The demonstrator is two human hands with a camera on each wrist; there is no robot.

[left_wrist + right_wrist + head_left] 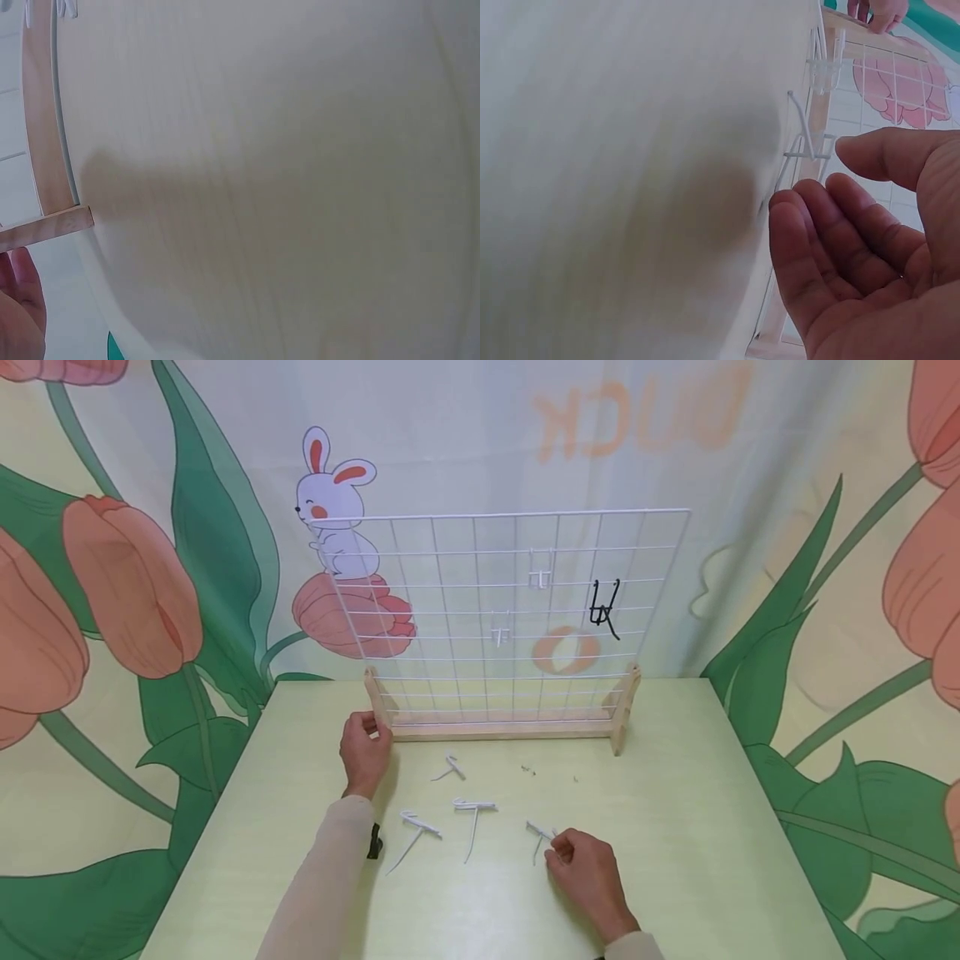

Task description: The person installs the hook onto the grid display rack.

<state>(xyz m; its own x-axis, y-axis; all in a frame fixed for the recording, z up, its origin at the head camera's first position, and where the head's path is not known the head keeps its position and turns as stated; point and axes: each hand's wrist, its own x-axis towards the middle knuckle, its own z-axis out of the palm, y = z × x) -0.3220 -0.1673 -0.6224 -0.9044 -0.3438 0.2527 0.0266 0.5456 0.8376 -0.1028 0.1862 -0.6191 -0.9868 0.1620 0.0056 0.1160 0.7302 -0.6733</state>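
A white wire grid rack (457,585) on a wooden base stands at the back of the table. My left hand (365,752) holds the rack's left wooden foot (380,697); in the left wrist view, its fingers (28,277) meet the foot's underside. Over the front of the table, my right hand (588,872) is right at one end of a white display hook (538,832). In the right wrist view, a gap separates thumb and fingertips, with white hook wire (804,139) beyond. More white hooks lie left of it: one in the middle (475,807), one nearer left (420,824), one further back (452,767).
Two white hooks hang on the grid, one upper (540,578) and one lower (500,635). A black hook (602,610) hangs at the grid's right. Tiny bits (529,769) lie before the base. A printed curtain (465,443) rises behind the table (690,827).
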